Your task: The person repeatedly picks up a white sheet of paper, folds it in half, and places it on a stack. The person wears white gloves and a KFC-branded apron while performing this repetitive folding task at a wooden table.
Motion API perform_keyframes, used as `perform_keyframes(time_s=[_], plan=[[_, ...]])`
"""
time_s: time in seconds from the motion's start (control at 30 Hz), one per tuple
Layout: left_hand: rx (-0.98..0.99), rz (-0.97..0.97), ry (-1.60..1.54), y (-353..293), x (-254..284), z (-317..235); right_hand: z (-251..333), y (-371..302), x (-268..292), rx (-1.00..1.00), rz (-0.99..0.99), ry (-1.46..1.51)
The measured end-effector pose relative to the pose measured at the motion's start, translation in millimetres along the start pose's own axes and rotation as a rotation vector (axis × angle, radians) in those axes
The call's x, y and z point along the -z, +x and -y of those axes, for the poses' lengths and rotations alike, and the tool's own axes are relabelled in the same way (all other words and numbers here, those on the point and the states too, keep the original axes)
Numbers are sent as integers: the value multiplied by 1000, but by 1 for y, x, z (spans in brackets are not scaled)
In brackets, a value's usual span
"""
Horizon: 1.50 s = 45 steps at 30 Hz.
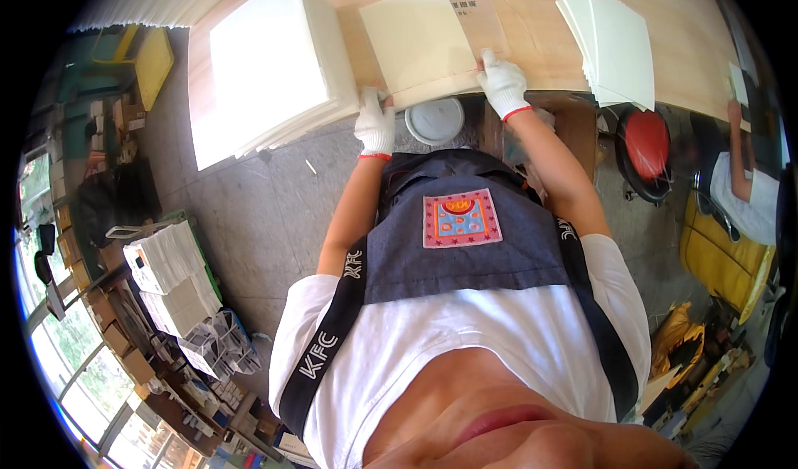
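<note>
A cream paper sheet (420, 41) lies on the wooden table in front of me, with a paler strip and a thin reddish line along its near edge. My left hand (375, 125), in a white glove with a red cuff, is closed at the sheet's near left corner. At the near right corner my right hand (503, 85), gloved alike, pinches the edge between bare fingertips. Left of the sheet stands a tall stack of white paper (266, 57). Farther right lies a smaller fanned pile of white sheets (615, 45).
Under the table edge sits a round white lid or bucket (435, 120). A red-seated stool (646, 145) stands at the right, near another person (742, 186). Paper stacks (170, 261) stand on the floor side at left. A printed sheet (478, 7) lies behind the cream one.
</note>
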<state>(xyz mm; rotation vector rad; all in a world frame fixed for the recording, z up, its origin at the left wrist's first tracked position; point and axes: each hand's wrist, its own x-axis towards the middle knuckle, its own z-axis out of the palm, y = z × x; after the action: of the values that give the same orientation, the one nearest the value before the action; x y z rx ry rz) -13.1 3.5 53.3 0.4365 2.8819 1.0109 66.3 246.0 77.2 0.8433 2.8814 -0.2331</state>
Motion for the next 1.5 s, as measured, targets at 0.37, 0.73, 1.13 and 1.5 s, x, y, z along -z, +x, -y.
perform_keyframes(time_s=[0.37, 0.73, 1.13, 1.5], plan=[[-709, 71, 157, 17, -12, -50, 4, -14, 1, 562, -364, 156], [-661, 350, -105, -51, 11, 22, -52, -82, -9, 637, -432, 336], [422, 535, -873, -4, -20, -18, 7, -23, -11, 485, -407, 171], [25, 551, -442, -3, 13, -43, 43, 17, 30, 347, -1, 114]])
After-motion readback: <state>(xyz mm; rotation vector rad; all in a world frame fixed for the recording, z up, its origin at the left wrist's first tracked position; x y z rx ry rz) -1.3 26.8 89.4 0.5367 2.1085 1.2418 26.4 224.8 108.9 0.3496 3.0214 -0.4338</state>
